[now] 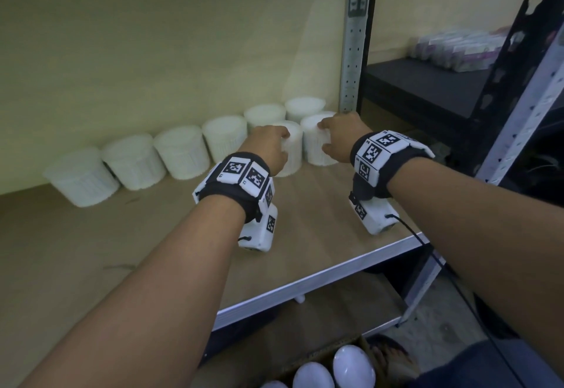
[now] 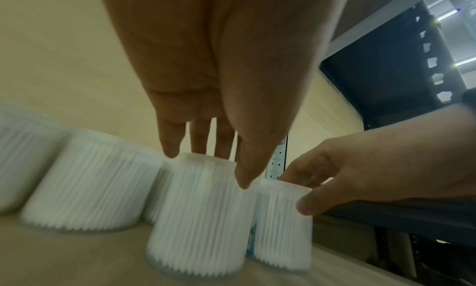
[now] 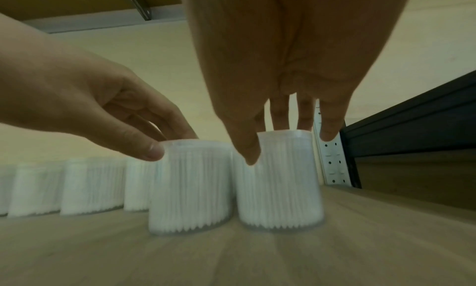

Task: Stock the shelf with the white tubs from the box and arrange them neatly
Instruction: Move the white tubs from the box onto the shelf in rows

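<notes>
— What's along the back, starting from the left?

— A row of white tubs (image 1: 81, 178) standing against the wall on the wooden shelf (image 1: 320, 235), each touching or just beside the next, running toward the metal post (image 1: 351, 51) at the right end. They look packed with cotton buds standing on end.

— And the hands?

— Both are at the right end, starting a second row in front. The left hand (image 1: 270, 149) has its thumb and fingers curled over the top rim of the left tub (image 2: 201, 215), thumb on the near side, fingers behind. Just beside it, the right hand (image 1: 340, 138) grips the right tub (image 3: 279, 180) the same way from above.

— Why from the top?

— My guess: holding by the rim keeps the sides free, so each tub can be slid snug against its neighbour without knuckles getting in the way.

— Which way do they point?

— Both stand upright, long axis vertical, wider end down on the shelf and narrower end up under the fingers. The two are close together; whether they touch I can't tell.

— More to come?

— Yes, rounded white tops show in the box (image 1: 345, 354) on the floor below.
</notes>
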`<state>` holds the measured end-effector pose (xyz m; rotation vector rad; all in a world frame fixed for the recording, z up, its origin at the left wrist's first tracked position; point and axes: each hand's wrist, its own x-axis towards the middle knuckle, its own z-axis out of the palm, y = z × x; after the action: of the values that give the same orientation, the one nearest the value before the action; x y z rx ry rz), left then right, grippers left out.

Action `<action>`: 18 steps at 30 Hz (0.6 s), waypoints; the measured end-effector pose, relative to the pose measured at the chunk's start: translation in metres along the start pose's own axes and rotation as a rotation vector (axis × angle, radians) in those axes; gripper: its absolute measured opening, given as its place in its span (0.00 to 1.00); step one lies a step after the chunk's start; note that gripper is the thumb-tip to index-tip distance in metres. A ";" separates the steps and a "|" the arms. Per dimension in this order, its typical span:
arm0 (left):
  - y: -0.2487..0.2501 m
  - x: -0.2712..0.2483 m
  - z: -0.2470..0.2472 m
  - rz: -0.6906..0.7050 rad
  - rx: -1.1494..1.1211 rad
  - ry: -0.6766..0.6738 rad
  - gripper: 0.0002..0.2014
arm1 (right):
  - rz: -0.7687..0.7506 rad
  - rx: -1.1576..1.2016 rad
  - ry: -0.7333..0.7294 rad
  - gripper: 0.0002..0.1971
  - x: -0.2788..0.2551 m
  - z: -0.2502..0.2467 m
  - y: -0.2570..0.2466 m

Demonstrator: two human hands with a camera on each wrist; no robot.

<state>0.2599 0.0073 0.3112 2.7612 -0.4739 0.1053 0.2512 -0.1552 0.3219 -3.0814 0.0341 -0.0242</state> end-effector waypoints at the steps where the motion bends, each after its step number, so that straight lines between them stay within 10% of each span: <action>1: 0.000 -0.002 0.000 0.001 -0.002 -0.007 0.25 | -0.010 -0.004 -0.008 0.27 -0.001 0.002 0.001; 18: 0.036 -0.139 -0.010 0.082 -0.072 -0.014 0.23 | 0.001 0.160 0.047 0.23 -0.159 0.013 0.016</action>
<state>0.1171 0.0217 0.3137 2.6743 -0.5836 0.0865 0.0925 -0.1670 0.3056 -2.9204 0.0338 -0.0942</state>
